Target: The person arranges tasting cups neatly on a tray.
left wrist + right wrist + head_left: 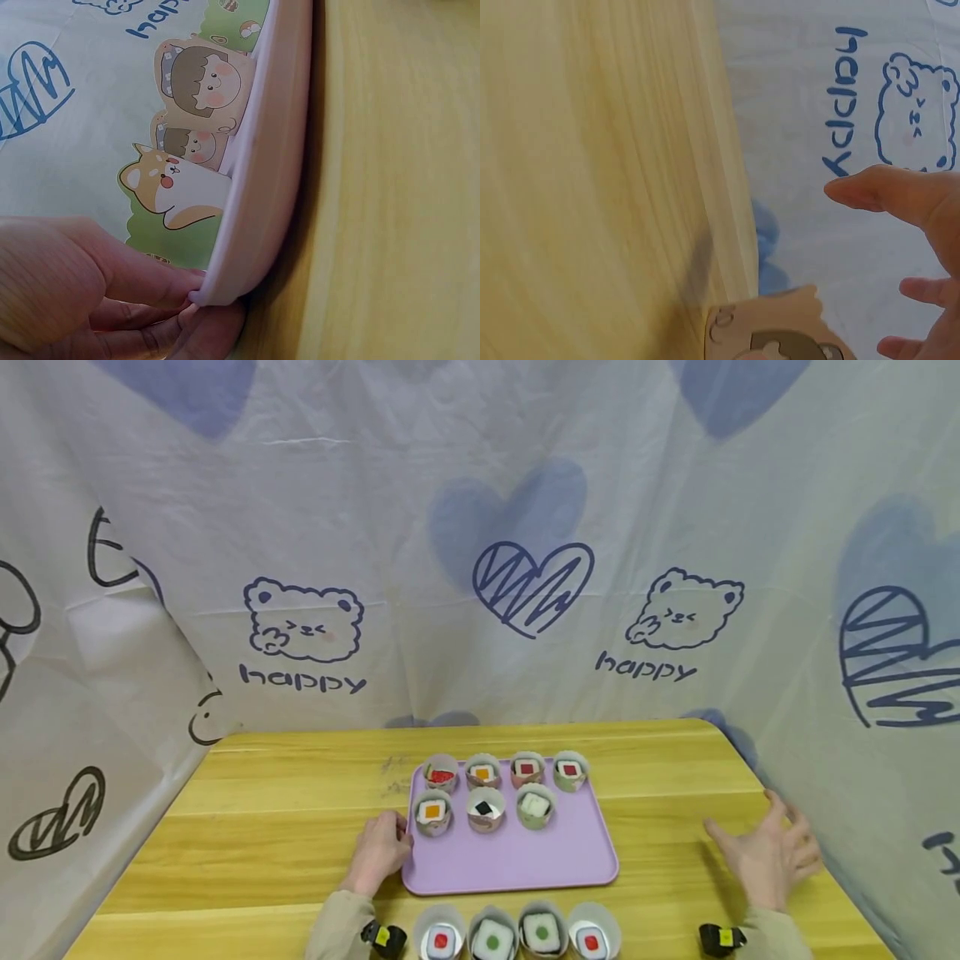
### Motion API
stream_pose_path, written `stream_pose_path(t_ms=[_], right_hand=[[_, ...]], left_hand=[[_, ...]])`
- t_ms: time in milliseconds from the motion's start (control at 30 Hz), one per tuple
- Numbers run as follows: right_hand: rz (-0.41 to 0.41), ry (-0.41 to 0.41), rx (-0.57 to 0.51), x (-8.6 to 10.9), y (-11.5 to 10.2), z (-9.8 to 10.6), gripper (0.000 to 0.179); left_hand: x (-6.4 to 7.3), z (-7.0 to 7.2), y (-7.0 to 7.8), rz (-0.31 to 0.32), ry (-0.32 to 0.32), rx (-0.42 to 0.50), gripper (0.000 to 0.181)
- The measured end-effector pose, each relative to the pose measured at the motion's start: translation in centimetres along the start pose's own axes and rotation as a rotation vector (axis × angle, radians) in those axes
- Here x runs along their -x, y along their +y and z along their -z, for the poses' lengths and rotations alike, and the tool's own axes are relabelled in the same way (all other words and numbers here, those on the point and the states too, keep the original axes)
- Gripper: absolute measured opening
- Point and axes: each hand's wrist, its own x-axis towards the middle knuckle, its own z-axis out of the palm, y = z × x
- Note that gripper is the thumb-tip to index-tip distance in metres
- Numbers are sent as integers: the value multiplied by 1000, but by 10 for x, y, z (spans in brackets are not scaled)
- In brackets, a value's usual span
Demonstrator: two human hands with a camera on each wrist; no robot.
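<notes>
At the left, the left hand (378,853) pinches the left rim of the lilac tray (510,864), which lies mid-table and looks light, stiff and smooth, so its raised edge seems the surest place to grip, ideally at opposite sides. The seven paper cups (486,827) standing on it are probably thin-walled, easily dented and apt to slide if it tilts; at the right, the right hand (772,853), thumb and fingers spread, holds nothing, well apart from the tray.
</notes>
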Motion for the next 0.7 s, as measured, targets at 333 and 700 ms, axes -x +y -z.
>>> stream_pose_path(t_ms=[333, 700], right_hand=[[-62, -163, 61, -9, 10, 11, 116], [-77, -312, 51, -15, 25, 21, 113]], left_hand=[[0, -1, -2, -7, -11, -6, 6], [-2, -3, -1, -12, -17, 0, 7]])
